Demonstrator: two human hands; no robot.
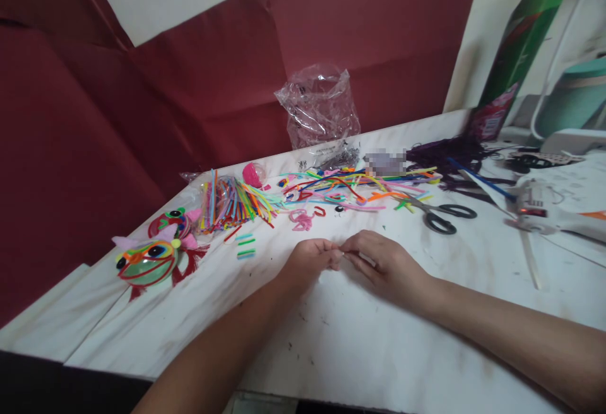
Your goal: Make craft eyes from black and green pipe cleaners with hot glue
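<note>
My left hand (315,256) and my right hand (386,262) meet above the white table (360,344), fingertips pinched together. Something tiny and pale seems to sit between them, but it is too small to name. Just beyond my hands lie a bent pink pipe cleaner (302,219) and a short red curl of pipe cleaner (320,211). Several short green and blue cut pieces (246,247) are lined up left of my left hand. Black-handled scissors (440,219) rest beyond my right hand, partly over loose pipe cleaners (350,183).
A thick multicoloured pipe cleaner bundle (231,202) lies back left, near two decorated ball faces with red tassels, the nearer ball (150,269) greenish. A clear plastic bag (322,111) leans against the red backing. At right are a white glue gun (540,209) and purple threads (445,152).
</note>
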